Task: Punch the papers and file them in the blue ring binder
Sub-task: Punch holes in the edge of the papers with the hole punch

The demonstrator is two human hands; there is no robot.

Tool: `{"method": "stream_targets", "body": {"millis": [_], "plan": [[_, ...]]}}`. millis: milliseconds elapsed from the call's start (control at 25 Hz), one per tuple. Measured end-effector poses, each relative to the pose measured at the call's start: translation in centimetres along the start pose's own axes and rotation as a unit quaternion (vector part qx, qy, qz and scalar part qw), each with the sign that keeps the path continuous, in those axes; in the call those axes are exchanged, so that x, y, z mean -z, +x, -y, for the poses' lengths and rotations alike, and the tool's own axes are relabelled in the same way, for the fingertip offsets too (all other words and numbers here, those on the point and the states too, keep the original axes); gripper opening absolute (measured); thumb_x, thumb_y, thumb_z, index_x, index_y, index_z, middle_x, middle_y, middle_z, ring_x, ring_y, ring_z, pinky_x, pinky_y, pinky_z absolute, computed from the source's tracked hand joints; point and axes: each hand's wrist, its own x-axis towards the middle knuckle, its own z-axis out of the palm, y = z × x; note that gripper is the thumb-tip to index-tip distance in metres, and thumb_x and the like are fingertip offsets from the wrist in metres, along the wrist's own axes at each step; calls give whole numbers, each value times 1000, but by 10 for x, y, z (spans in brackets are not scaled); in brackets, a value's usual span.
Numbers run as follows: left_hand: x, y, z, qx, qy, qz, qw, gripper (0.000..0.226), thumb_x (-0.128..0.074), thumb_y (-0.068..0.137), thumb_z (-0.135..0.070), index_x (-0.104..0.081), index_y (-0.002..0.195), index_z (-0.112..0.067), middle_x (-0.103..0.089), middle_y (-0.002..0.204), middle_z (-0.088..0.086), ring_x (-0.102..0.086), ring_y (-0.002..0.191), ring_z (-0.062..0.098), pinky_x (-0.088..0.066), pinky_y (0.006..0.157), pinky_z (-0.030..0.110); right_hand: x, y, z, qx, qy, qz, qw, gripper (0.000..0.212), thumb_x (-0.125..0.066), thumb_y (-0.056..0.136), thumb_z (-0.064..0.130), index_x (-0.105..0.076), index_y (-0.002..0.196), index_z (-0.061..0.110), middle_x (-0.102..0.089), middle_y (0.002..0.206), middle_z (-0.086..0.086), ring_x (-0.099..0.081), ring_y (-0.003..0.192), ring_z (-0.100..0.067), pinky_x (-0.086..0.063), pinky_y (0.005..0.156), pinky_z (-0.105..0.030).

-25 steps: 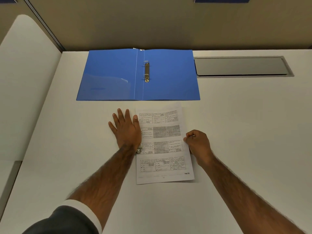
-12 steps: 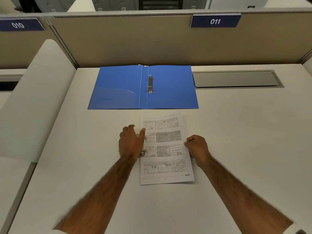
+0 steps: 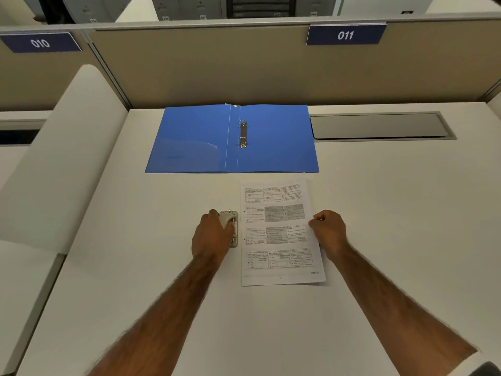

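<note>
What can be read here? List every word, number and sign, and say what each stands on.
"010": white digits on the left blue sign, on the partition.
"011": white digits on the right blue sign, on the partition.
Paper: printed tables and a page mark at the lower right corner, too small to read.
Cabinet labels at the top: too small to read.
Blue ring binder: no text visible.

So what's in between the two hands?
In the head view, the printed papers lie between the left hand, which grips the hole punch, and the right hand, which pinches their right edge.
</note>
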Motion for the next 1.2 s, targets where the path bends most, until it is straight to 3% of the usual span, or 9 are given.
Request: {"method": "stream_targets", "body": {"millis": [200, 280, 400, 520, 640, 720, 800, 920, 1200], "plan": [[0, 0, -3, 10, 18, -4, 1000, 39, -58, 92, -42, -56, 114, -10, -63, 109, 7, -64, 93, 27, -48, 71, 38, -3, -6, 0, 5, -49, -32, 998, 24, -56, 92, 17, -52, 68, 14, -63, 72, -1, -65, 67, -25, -48, 56, -28], [1, 1, -3, 12, 14, -2, 1000, 37, -58, 92, -41, -56, 113, -11, -62, 108, 6, -63, 93, 26, -48, 70, 36, -3, -10, 1, 3, -87, -61, 994, 20, -55, 91, 18, -55, 71, 14, -62, 75, -1, -63, 70, -25, -50, 61, -31], [0, 3, 0, 32, -49, -13, 998, 29, -60, 93, -41, -59, 105, -14, -64, 101, 1, -61, 76, 12, -39, 54, 23, -9, -20, 7, 77, -120, -113, 983, 10, -53, 92, 21, -62, 89, 16, -65, 91, -1, -65, 82, -21, -57, 73, -37], [2, 11, 5, 94, -137, -8, 986, 17, -63, 93, -32, -61, 95, -15, -69, 98, 2, -57, 62, 5, -37, 46, 15, -41, -38, 24, 158, -67, 17, 985, 12, -64, 89, 25, -64, 100, 24, -68, 93, 7, -66, 83, -15, -54, 74, -30], [6, 17, 10, 135, -249, 36, 958, 11, -68, 89, -17, -66, 93, -7, -72, 99, 13, -71, 78, 26, -61, 70, 39, -90, -59, 41, 250, -134, 160, 945, 60, -80, 79, 37, -54, 133, 31, -61, 115, 8, -61, 101, -12, -53, 85, -32], [11, 18, 13, 136, -291, 55, 945, 8, -69, 87, -10, -68, 92, -3, -73, 97, 20, -72, 87, 38, -60, 82, 51, -118, -68, 48, 329, -233, 176, 898, 81, -83, 75, 41, -42, 143, 31, -55, 134, 0, -55, 116, -19, -51, 95, -37], [18, 18, 18, 132, -310, 66, 939, 10, -69, 86, -8, -70, 94, -2, -74, 96, 21, -72, 90, 40, -59, 83, 53, -133, -72, 56, 374, -276, 159, 871, 86, -84, 74, 41, -37, 145, 31, -49, 144, -4, -52, 123, -25, -51, 96, -40], [37, 21, 35, 130, -335, 69, 931, 13, -70, 86, -11, -72, 97, -4, -74, 97, 19, -72, 91, 37, -59, 85, 51, -148, -77, 72, 423, -266, 140, 855, 78, -82, 76, 40, -41, 142, 27, -48, 145, -6, -51, 125, -29, -51, 94, -43], [115, 47, 129, 153, -346, 1, 925, 14, -67, 86, -10, -74, 98, -7, -76, 94, 15, -74, 84, 32, -62, 79, 47, -239, -123, 147, 468, -253, 206, 822, 79, -79, 78, 45, -42, 144, 22, -39, 153, -6, -44, 134, -29, -45, 105, -46]]}}
